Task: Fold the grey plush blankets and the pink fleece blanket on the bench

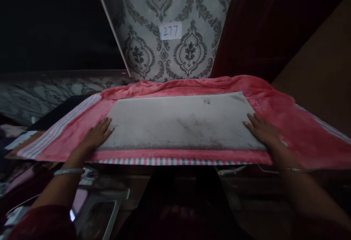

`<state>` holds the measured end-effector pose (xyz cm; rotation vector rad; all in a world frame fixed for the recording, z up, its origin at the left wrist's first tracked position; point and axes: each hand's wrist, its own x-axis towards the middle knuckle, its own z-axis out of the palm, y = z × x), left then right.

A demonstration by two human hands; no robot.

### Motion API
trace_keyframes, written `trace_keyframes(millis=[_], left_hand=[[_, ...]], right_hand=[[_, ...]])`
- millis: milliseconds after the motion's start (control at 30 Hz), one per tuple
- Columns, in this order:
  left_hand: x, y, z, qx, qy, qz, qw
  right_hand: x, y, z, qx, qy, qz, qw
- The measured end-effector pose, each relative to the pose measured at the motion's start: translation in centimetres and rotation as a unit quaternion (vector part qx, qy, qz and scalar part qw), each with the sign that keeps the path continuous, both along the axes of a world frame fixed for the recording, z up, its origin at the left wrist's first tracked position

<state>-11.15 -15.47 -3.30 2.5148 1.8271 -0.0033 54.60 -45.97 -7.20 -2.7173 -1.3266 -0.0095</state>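
The grey sheet (pixel 181 123) lies flat in front of you, its long axis running left to right across the pink blanket (pixel 287 123) that covers the work surface. Its far edge sits near the bunched fold of the blanket, its near edge runs parallel to the striped border (pixel 170 161). It looks pale grey and stiff, with darker smudges along the near edge and a small dark mark toward the far right corner.

Your left hand (pixel 97 135) rests at the sheet's left end, fingers stretched out flat and together, tips touching its edge. Your right hand (pixel 261 128) lies on the right end, fingers spread and pressed flat on the surface; neither hand grips anything. A bangle (pixel 68 171) circles your left wrist.

Behind stands damask-patterned wallpaper (pixel 189 49) bearing a white label (pixel 170 31) reading 277. Everything below the table edge is dim and hard to make out, and the blanket's right end is cut off by the frame.
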Motion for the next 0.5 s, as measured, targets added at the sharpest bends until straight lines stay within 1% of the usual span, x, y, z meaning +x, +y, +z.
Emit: trace_keyframes(millis=[100, 200, 267, 300, 333, 367, 433, 500], left_hand=[[-2.4, -1.5, -0.4, 0.009, -0.037, 0.007, 0.999], [-3.4, -3.2, -0.2, 0.04, -0.063, 0.012, 0.997], [-3.4, -4.2, 0.2, 0.065, -0.078, 0.037, 0.994], [-3.4, -4.7, 0.5, 0.071, -0.097, 0.059, 0.991], [-3.3, -5.0, 0.9, 0.069, -0.136, 0.089, 0.984], [-3.2, -5.3, 1.2, 0.058, -0.189, 0.124, 0.972], [-3.0, -5.7, 1.7, 0.023, -0.303, 0.184, 0.935], [-2.9, -5.8, 2.2, -0.005, -0.382, 0.213, 0.899]], right_hand=[[-0.1, 0.0, 0.2, -0.007, 0.01, 0.005, 1.0], [0.5, -0.2, -0.2, -0.006, 0.014, 0.006, 1.0], [0.9, -0.5, -0.5, -0.005, 0.024, 0.003, 1.0], [1.1, -0.7, -0.6, -0.005, 0.029, -0.002, 1.0], [1.3, -1.0, -0.7, -0.003, 0.032, -0.008, 0.999], [1.5, -1.3, -0.8, 0.001, 0.034, -0.014, 0.999], [1.9, -1.9, -1.2, 0.017, 0.034, -0.02, 0.999], [2.7, -2.2, -1.9, 0.051, 0.028, -0.006, 0.998]])
